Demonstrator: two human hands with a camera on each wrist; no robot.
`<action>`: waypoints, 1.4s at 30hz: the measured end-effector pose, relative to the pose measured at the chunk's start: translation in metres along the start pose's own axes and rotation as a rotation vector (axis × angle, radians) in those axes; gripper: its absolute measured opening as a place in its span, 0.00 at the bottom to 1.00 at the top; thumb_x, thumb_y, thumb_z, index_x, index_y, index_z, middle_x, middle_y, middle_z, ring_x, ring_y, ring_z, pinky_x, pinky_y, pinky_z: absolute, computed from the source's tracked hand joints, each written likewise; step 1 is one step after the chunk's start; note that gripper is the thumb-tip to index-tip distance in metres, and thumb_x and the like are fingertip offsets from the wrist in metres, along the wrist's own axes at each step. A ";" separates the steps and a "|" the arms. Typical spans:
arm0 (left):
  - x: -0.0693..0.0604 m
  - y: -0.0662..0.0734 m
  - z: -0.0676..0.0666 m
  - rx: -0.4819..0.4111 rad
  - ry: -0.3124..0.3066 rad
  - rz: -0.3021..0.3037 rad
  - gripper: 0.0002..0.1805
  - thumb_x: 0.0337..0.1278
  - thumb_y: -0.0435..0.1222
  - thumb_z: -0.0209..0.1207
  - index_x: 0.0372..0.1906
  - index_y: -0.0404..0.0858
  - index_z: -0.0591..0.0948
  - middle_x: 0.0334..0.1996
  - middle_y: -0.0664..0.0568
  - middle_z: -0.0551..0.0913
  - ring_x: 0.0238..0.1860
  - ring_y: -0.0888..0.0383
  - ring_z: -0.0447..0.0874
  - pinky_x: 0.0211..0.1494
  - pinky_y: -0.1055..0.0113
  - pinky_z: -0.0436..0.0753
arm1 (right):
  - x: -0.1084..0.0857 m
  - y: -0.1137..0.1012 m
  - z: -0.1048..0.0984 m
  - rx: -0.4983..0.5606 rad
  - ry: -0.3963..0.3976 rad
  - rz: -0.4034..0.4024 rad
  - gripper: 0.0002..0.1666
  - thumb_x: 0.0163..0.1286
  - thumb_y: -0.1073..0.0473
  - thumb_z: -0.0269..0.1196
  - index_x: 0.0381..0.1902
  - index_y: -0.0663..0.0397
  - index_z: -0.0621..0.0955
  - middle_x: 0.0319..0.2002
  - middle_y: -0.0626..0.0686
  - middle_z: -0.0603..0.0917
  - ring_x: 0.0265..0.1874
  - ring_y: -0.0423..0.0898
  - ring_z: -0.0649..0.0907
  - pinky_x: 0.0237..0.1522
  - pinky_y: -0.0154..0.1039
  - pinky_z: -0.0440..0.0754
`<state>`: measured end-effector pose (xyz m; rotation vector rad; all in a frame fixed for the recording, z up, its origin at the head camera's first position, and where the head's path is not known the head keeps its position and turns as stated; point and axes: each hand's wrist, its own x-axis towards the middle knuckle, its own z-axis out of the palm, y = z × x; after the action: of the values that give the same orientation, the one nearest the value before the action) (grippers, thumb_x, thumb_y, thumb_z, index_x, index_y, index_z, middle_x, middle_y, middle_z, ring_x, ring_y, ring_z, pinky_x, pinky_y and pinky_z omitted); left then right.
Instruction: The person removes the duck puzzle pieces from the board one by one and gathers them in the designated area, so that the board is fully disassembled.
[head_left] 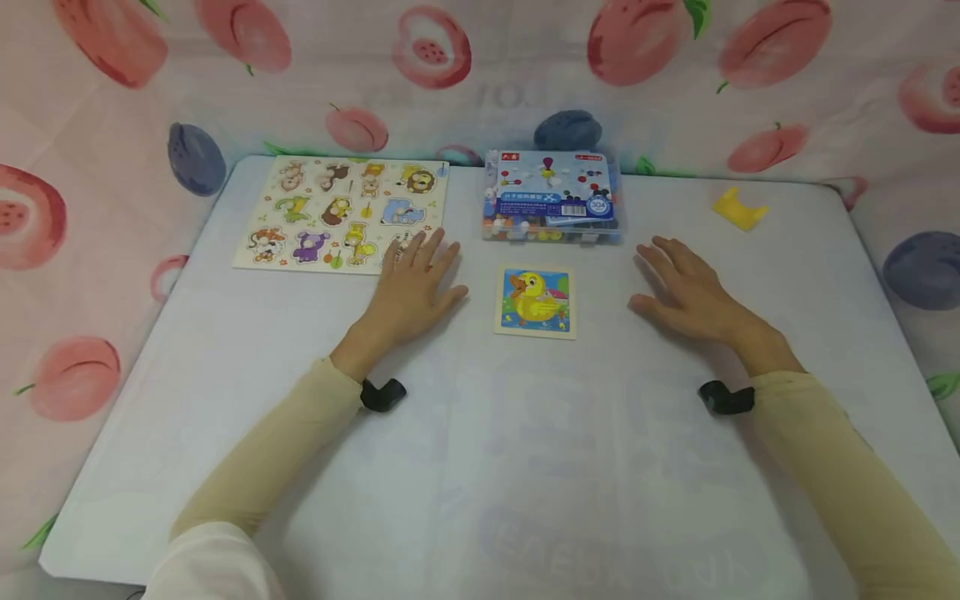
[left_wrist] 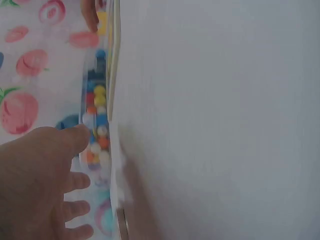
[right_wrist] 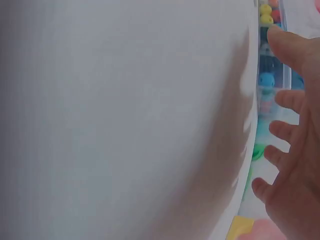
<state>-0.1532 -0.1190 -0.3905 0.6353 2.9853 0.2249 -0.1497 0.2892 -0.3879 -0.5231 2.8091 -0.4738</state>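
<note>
In the head view a small square duck puzzle (head_left: 536, 302) lies on the table between the two hands. My left hand (head_left: 414, 287) is spread, palm down, its fingertips over the lower right corner of a wooden animal puzzle board (head_left: 315, 212). The right hand (head_left: 686, 292) has its fingers extended to the right of the duck puzzle and holds nothing. Behind the duck puzzle sits a clear plastic box (head_left: 553, 200) with a printed label and coloured balls inside. Each wrist view shows the hand with straight fingers, and the box of balls (left_wrist: 97, 110) beyond.
A yellow notched piece (head_left: 739, 209) lies at the back right of the white table (head_left: 480, 467). A peach-patterned cloth (head_left: 510, 75) hangs behind the table and along its sides. Dark wrist mounts (head_left: 383, 395) stick out from both sleeves.
</note>
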 end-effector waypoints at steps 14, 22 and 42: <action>-0.012 0.050 0.010 -0.136 -0.023 0.339 0.30 0.66 0.49 0.52 0.70 0.45 0.64 0.71 0.47 0.62 0.72 0.49 0.55 0.75 0.54 0.52 | 0.029 -0.034 0.009 0.098 -0.042 -0.109 0.36 0.70 0.42 0.54 0.71 0.46 0.60 0.73 0.56 0.54 0.73 0.57 0.53 0.69 0.62 0.53; -0.015 0.063 0.014 -0.131 -0.069 0.397 0.29 0.66 0.49 0.51 0.70 0.47 0.64 0.71 0.48 0.60 0.73 0.51 0.55 0.74 0.56 0.55 | 0.042 -0.054 0.013 0.118 -0.066 -0.204 0.29 0.70 0.46 0.55 0.67 0.46 0.67 0.70 0.52 0.62 0.72 0.55 0.57 0.69 0.59 0.56; -0.020 0.074 0.018 -0.035 -0.079 0.407 0.29 0.67 0.51 0.48 0.71 0.48 0.63 0.72 0.50 0.59 0.72 0.49 0.55 0.71 0.52 0.62 | 0.087 -0.106 0.020 -0.083 -0.073 -0.464 0.16 0.70 0.58 0.55 0.55 0.47 0.77 0.55 0.51 0.74 0.58 0.50 0.72 0.64 0.50 0.69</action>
<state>-0.1036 -0.0583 -0.3952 1.2125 2.7399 0.2678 -0.1906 0.1570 -0.3840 -1.1953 2.6363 -0.4110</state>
